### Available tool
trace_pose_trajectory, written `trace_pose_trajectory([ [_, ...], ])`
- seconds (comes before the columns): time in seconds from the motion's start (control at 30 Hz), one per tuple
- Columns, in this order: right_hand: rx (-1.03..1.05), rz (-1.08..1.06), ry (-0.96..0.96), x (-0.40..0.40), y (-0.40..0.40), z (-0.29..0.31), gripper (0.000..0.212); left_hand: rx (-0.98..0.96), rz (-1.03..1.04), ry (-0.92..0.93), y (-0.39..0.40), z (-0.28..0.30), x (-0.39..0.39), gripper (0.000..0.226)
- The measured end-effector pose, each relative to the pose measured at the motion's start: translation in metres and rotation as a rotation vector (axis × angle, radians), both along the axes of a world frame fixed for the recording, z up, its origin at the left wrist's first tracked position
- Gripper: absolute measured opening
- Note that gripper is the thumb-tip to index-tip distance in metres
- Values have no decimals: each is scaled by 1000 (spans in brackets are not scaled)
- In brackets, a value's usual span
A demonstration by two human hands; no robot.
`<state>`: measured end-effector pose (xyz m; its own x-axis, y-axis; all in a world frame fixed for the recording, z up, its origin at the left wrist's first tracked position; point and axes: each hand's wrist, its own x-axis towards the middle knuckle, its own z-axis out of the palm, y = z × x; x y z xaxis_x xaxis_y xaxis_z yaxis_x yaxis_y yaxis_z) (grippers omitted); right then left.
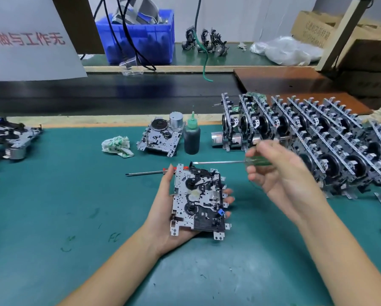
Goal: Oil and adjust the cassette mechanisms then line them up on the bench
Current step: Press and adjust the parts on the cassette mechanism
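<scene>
Left hand [163,219] fingers cradle cassette mechanism [199,200]; right hand [277,171] fingers grip screwdriver [229,162], tip at mechanism top.

Teal bench mat [52,195], black conveyor [118,91] — white wall [240,14]

The left hand [163,219] lies mostly hidden under the mechanism [199,202], only fingertips showing past its right side; the red screwdriver [150,172] loses its handle behind that mechanism; the right hand [280,173] and its green-handled screwdriver [220,162] are motion-blurred; the sign [28,38] is cut by the left edge; the row [306,138] runs off the right edge.
</scene>
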<state>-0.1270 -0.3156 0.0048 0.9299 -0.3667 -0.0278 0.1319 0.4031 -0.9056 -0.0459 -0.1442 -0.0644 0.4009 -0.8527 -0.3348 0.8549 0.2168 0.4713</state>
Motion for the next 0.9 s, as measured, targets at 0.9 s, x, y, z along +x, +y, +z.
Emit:
trace_pose_trajectory([
  [0.9, -767, 176, 243, 1, 13, -44, 22, 30, 11, -155, 13, 0, 28, 79],
])
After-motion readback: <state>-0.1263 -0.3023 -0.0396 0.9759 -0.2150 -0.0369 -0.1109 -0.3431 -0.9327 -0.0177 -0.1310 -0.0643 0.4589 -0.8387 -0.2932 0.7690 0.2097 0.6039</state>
